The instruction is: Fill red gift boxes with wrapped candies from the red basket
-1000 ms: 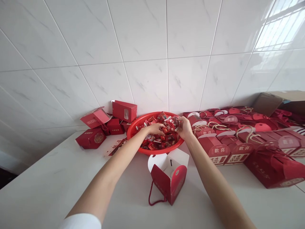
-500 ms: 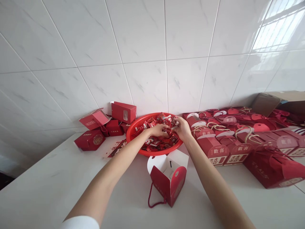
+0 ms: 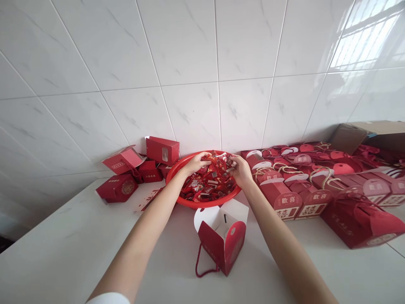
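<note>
A red plastic basin (image 3: 202,205) stands near the wall, heaped with wrapped candies (image 3: 210,185), mostly red. Over its back left part reaches my left hand (image 3: 196,164), thumb and fingers apart at the candies. My right hand (image 3: 243,172) is at the basin's right rim, its fingers closed on a few wrapped candies (image 3: 233,164); how many is partly hidden. In front of the basin a red gift box (image 3: 218,245) stands with its flaps up, showing a white inside. Its dark red cord handle (image 3: 198,266) hangs down at the left.
Several closed red boxes (image 3: 289,200) with cord handles fill the right side, with a cardboard carton (image 3: 351,137) behind. More red boxes (image 3: 118,185) lie at the left, near a printed red-and-white piece (image 3: 150,200). White tiles (image 3: 190,114) rise behind the table.
My left hand has moved left and back, from the middle of the candies toward the basin's back left. My right hand stays near the right rim, still holding candies.
</note>
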The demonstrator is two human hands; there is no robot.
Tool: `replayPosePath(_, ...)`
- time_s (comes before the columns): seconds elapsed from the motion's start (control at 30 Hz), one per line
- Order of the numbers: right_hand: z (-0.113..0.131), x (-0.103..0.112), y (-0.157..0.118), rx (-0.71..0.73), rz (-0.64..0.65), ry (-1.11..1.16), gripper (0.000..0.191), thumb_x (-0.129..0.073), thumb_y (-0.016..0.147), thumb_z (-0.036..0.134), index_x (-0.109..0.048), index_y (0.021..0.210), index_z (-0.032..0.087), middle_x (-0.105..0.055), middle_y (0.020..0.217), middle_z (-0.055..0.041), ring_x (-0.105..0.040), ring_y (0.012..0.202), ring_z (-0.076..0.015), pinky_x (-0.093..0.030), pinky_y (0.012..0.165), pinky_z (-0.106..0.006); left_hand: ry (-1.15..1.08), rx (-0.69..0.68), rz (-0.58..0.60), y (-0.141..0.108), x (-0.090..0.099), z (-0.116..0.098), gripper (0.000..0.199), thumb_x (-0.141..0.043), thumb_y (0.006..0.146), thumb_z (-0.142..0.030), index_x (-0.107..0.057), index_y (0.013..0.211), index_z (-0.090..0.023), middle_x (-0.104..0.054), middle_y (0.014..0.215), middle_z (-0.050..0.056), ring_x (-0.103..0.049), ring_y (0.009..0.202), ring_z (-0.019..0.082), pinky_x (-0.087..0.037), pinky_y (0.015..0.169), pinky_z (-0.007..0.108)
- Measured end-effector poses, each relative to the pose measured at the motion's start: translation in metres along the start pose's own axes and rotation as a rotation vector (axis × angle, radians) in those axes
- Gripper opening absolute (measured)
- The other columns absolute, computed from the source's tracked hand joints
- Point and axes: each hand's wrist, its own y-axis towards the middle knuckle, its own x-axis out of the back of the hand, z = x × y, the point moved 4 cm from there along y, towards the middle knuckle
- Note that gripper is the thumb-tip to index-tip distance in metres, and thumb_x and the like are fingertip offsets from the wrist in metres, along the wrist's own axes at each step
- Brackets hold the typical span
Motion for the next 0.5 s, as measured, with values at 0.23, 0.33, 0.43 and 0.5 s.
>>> replayPosePath(0.23, 0.001, -0.001, -0.002, -0.003, 0.031, -0.021, 0.013, -0.068, 0.057, 0.020, -0.059, 0.065, 0.021, -0.059, 0.063, 0.0041, -0.056, 0.061, -0.0126, -0.045, 0.044, -0.022, 0.227, 0.188, 0.128, -0.005, 0.004, 0.011, 0.051, -0.069, 0.073, -0.019, -0.065, 0.123, -0.021, -0.073, 0.098, 0.003, -0.066, 0.082, 0.019, -0.052, 0.074, 0.030)
replayPosePath(0.33, 0.001, -0.003, -0.003, -0.009, 0.058, -0.038, 0.014, -0.069, 0.058, 0.019, -0.060, 0.068, 0.021, -0.061, 0.064, 0.0041, -0.057, 0.061, -0.0128, -0.047, 0.046, -0.022, 0.325, 0.229, 0.152, -0.007, 0.005, 0.014, 0.052, -0.067, 0.072, -0.017, -0.068, 0.124, -0.020, -0.071, 0.088, 0.001, -0.064, 0.073, 0.017, -0.051, 0.070, 0.028)
replayPosePath(0.43, 0.002, -0.004, -0.005, -0.013, 0.076, -0.050, 0.015, -0.070, 0.059, 0.020, -0.060, 0.070, 0.021, -0.061, 0.064, 0.0040, -0.058, 0.060, -0.0130, -0.047, 0.046, -0.023, 0.357, 0.225, 0.166, -0.009, 0.004, 0.013, 0.047, -0.066, 0.076, -0.024, -0.070, 0.123, -0.020, -0.069, 0.081, -0.001, -0.062, 0.068, 0.016, -0.050, 0.069, 0.028)
replayPosePath(0.5, 0.002, -0.004, -0.005, -0.011, 0.078, -0.052, 0.015, -0.071, 0.059, 0.020, -0.061, 0.070, 0.021, -0.061, 0.063, 0.0040, -0.058, 0.059, -0.0131, -0.047, 0.046, -0.022, 0.379, 0.227, 0.171, -0.009, 0.003, 0.011, 0.045, -0.066, 0.078, -0.028, -0.071, 0.123, -0.021, -0.070, 0.080, -0.001, -0.063, 0.070, 0.017, -0.050, 0.072, 0.028)
